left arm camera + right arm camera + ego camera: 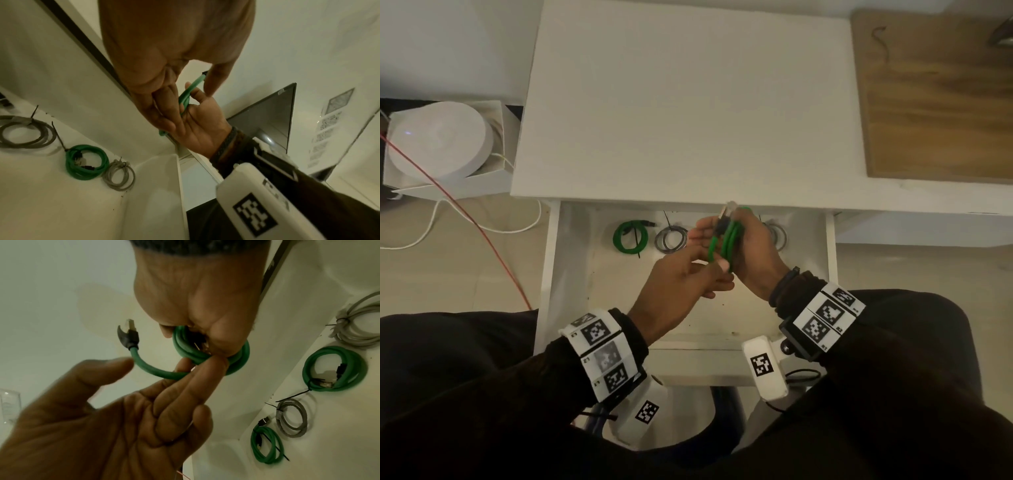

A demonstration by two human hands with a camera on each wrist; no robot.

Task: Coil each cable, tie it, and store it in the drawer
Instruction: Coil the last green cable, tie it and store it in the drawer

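Observation:
Above the open white drawer [571,301] my right hand [753,246] grips a small coil of green cable [729,240]; the fingers wrap the loops [240,363]. A short free end with a black and metal plug [129,332] sticks out to the left. My left hand [685,281] reaches in from below. Its straight index and middle fingers [197,369] press on the coil's lower edge, and the thumb stands apart beside the free end. In the left wrist view the green cable [189,92] runs between both hands.
Tied coils lie along the drawer's back: green [630,237], grey [671,239], another grey [779,234] partly behind my right hand. The white desk top [688,102] overhangs the drawer. A wooden board [935,102] is at right. A white round device [438,137] and a red wire [465,212] are on the floor.

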